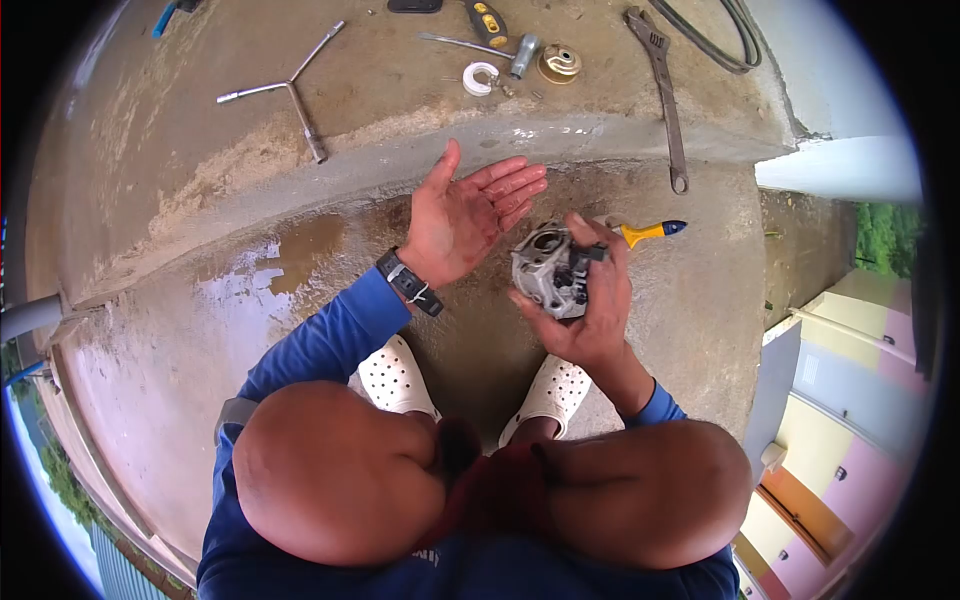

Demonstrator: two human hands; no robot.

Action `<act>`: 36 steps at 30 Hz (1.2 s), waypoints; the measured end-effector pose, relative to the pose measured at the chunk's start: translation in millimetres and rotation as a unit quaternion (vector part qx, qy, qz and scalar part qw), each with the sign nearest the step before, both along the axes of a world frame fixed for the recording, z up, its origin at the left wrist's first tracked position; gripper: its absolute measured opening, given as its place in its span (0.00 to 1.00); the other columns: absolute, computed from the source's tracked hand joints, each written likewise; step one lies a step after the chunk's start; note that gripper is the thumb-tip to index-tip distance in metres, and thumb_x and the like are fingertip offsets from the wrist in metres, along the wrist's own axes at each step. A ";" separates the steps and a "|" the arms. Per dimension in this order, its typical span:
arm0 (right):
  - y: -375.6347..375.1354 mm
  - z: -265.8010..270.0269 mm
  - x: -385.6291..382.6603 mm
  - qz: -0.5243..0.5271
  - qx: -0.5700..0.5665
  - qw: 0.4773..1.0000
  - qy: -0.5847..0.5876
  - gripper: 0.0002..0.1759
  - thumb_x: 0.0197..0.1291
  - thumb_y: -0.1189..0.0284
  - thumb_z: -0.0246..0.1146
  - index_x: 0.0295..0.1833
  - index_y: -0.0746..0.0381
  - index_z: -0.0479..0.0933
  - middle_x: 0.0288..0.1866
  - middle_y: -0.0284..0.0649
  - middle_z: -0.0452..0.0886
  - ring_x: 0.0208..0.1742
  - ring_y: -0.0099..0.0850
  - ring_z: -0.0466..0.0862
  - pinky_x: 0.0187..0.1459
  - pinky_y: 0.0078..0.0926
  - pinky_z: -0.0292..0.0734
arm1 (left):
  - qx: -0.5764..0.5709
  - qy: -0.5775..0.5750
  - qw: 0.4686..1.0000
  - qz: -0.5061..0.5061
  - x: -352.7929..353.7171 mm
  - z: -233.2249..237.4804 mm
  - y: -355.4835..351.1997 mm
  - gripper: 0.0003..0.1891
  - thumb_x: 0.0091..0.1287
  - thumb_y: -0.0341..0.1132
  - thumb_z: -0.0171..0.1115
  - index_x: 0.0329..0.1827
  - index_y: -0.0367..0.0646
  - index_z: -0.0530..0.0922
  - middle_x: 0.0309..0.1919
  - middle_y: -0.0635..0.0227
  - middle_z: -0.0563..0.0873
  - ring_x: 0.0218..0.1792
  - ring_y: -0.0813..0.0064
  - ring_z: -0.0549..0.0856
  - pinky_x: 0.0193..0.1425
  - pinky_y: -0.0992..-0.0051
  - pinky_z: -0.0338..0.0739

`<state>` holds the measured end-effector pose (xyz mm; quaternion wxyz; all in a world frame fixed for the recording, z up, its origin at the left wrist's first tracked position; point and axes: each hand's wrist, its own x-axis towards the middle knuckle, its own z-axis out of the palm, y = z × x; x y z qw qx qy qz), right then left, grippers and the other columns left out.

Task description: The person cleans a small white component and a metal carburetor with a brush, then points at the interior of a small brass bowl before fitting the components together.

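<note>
Bare knees point(330, 480) sit nearest — left hand point(455, 222) spread, right hand point(602, 315) clutching a metal part point(545, 272) — shirt lettering point(427, 555) unreadable.

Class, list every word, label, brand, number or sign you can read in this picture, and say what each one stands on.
No text can be read for certain.
Blue shirt: small pale lettering, too blurred to read.
Black wrist strap: no readable text.
Metal part in the right hand: no readable markings.
Yellow-and-black handle: any marks are too small to read.
</note>
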<state>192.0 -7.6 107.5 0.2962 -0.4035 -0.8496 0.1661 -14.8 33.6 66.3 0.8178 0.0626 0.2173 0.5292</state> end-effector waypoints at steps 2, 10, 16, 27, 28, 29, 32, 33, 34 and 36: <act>1.9 -16.9 -2.8 0.057 -0.055 0.992 -0.099 0.43 0.54 0.58 0.83 0.73 0.64 0.78 0.64 0.55 0.79 0.59 0.54 0.83 0.61 0.51 0.80 | 0.020 0.007 1.000 -0.007 1.6 0.8 5.2 0.51 0.81 0.74 0.43 0.82 0.29 0.67 0.81 0.46 0.73 0.82 0.55 0.72 0.88 0.59 0.61; 0.2 -26.7 -4.3 0.052 -0.048 0.997 -0.024 0.43 0.55 0.58 0.83 0.74 0.64 0.77 0.65 0.52 0.79 0.58 0.55 0.83 0.57 0.52 0.81 | 0.020 -0.016 1.000 -0.014 -2.2 -7.0 6.6 0.52 0.79 0.75 0.45 0.82 0.30 0.67 0.82 0.46 0.72 0.82 0.54 0.72 0.87 0.60 0.64; 5.9 -30.7 -2.6 0.106 -0.039 0.989 -0.098 0.47 0.58 0.62 0.82 0.77 0.68 0.68 0.73 0.60 0.74 0.63 0.66 0.79 0.63 0.64 0.76 | 0.024 -0.059 0.998 -0.007 -1.7 -15.3 8.0 0.50 0.78 0.75 0.50 0.82 0.34 0.69 0.77 0.50 0.79 0.77 0.59 0.78 0.82 0.60 0.71; -0.2 -4.9 3.5 -0.010 -0.031 0.997 0.067 0.43 0.59 0.68 0.81 0.76 0.71 0.69 0.76 0.66 0.72 0.74 0.68 0.73 0.72 0.56 0.73 | -0.008 -0.016 1.000 0.001 -2.3 -24.1 0.2 0.49 0.75 0.76 0.55 0.77 0.37 0.73 0.72 0.51 0.82 0.74 0.60 0.80 0.80 0.61 0.71; -3.7 -19.8 3.2 -0.066 0.021 0.979 0.194 0.46 0.54 0.63 0.83 0.74 0.71 0.72 0.71 0.63 0.73 0.67 0.65 0.78 0.68 0.59 0.75 | 0.000 -0.016 1.000 0.018 -6.2 -22.7 3.1 0.48 0.74 0.76 0.55 0.76 0.37 0.73 0.72 0.51 0.83 0.73 0.60 0.81 0.80 0.61 0.72; -1.4 -38.7 1.6 -0.064 0.024 0.978 0.197 0.46 0.54 0.63 0.83 0.74 0.71 0.72 0.71 0.63 0.73 0.67 0.65 0.78 0.68 0.59 0.75 | 0.016 -0.013 0.999 0.036 -11.2 -17.7 9.9 0.48 0.74 0.76 0.55 0.76 0.37 0.73 0.71 0.51 0.83 0.72 0.60 0.81 0.79 0.61 0.72; 2.4 -48.1 6.6 0.093 -0.068 0.990 -0.083 0.46 0.64 0.62 0.80 0.78 0.72 0.66 0.74 0.66 0.72 0.69 0.65 0.77 0.71 0.56 0.74 | 0.028 -0.006 0.999 -0.026 -2.0 -16.4 10.1 0.47 0.76 0.75 0.54 0.75 0.37 0.73 0.70 0.53 0.84 0.71 0.62 0.83 0.79 0.62 0.73; 10.6 -41.0 0.1 0.102 -0.062 0.990 -0.078 0.46 0.64 0.62 0.80 0.78 0.72 0.66 0.74 0.66 0.72 0.69 0.65 0.77 0.71 0.56 0.74 | 0.033 0.000 0.999 -0.018 -14.2 -12.6 18.4 0.47 0.76 0.75 0.54 0.75 0.37 0.73 0.70 0.53 0.84 0.71 0.62 0.83 0.79 0.62 0.73; 3.3 -33.4 4.6 0.044 -0.037 0.997 0.044 0.46 0.63 0.62 0.80 0.77 0.72 0.66 0.73 0.66 0.72 0.70 0.65 0.76 0.71 0.56 0.74 | 0.025 0.003 1.000 0.012 -16.1 -14.3 15.5 0.47 0.76 0.75 0.53 0.76 0.37 0.73 0.69 0.53 0.85 0.71 0.62 0.83 0.78 0.62 0.74; -13.1 -40.3 -2.9 -0.053 -0.026 0.956 0.288 0.46 0.59 0.65 0.81 0.78 0.69 0.69 0.71 0.64 0.73 0.71 0.65 0.76 0.71 0.59 0.75 | 0.001 0.008 0.999 0.042 -16.8 -12.4 14.8 0.47 0.77 0.75 0.51 0.78 0.36 0.72 0.68 0.52 0.86 0.71 0.62 0.83 0.76 0.62 0.76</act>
